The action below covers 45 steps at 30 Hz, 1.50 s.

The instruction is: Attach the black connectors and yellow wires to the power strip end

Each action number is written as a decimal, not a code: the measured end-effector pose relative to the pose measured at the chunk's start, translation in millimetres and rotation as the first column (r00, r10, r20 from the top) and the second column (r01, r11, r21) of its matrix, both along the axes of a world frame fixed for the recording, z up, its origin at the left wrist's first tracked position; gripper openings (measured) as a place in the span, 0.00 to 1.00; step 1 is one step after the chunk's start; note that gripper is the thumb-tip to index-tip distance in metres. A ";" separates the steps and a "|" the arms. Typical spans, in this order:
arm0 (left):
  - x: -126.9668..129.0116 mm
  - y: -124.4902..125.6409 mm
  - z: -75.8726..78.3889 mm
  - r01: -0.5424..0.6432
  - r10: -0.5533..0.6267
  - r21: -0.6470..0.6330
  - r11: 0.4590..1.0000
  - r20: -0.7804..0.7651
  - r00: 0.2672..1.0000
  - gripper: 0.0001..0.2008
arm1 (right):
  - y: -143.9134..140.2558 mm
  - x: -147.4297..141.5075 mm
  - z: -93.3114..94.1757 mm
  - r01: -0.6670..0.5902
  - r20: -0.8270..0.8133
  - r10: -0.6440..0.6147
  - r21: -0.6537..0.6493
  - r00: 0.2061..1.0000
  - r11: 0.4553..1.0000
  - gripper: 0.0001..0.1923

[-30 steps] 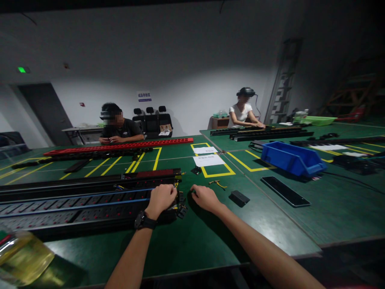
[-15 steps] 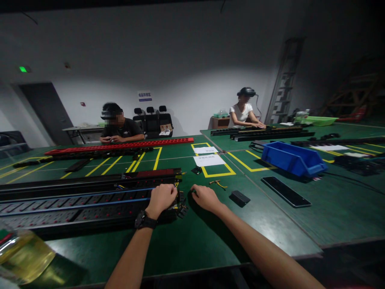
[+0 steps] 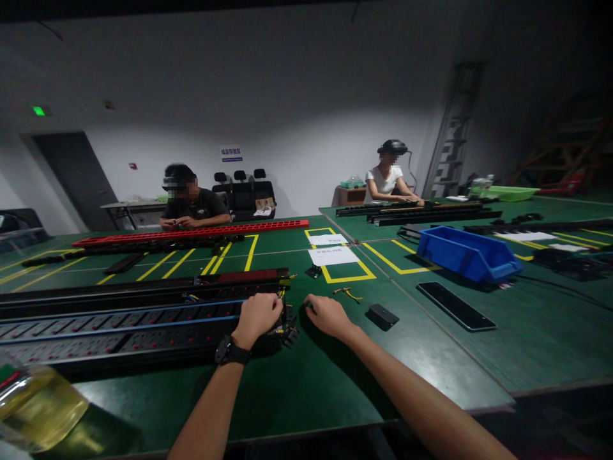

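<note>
Long black power strips (image 3: 158,316) with rows of sockets, red dots and blue edging lie side by side on the green table at the left. My left hand (image 3: 260,314), with a black watch on its wrist, rests curled over their right end; its fingertips are hidden, so what they grip cannot be made out. Loose wires and small black terminals (image 3: 288,333) stick out beside it. A short gap away, my right hand (image 3: 328,315) rests on the table with fingers curled in, and nothing shows in it. Yellow wire pieces (image 3: 349,294) and a small black box (image 3: 382,316) are nearby.
A phone (image 3: 454,306) and a blue bin (image 3: 467,255) are at the right. Paper sheets (image 3: 332,255) lie ahead. A bottle of yellow liquid (image 3: 43,406) stands front left. Beyond a long red rail (image 3: 191,233), one person sits; another (image 3: 389,182) works at the far right.
My hands have kept their places. The far right person's hands have shifted slightly over the black strips; the view has moved by a hair.
</note>
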<state>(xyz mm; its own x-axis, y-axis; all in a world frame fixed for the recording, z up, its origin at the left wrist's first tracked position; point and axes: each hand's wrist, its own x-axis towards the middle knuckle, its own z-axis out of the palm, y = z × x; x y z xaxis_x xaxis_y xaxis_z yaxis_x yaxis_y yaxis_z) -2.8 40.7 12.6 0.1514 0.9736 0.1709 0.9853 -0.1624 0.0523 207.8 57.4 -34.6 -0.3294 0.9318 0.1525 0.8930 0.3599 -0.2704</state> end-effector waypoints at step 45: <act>0.0 0.2 2.1 -0.001 0.001 -0.009 1.000 0.005 1.000 0.19 | 33.3 47.0 2.9 0.298 0.123 -0.316 0.144 0.941 0.944 0.17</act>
<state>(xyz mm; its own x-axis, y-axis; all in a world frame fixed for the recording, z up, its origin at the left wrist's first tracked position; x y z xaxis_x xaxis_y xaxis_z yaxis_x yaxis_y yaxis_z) -2.8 40.9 14.6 0.1499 0.9752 0.1627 0.9852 -0.1612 0.0587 254.9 90.7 -31.7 -0.0568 0.9683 0.2434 0.9911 0.0841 -0.1035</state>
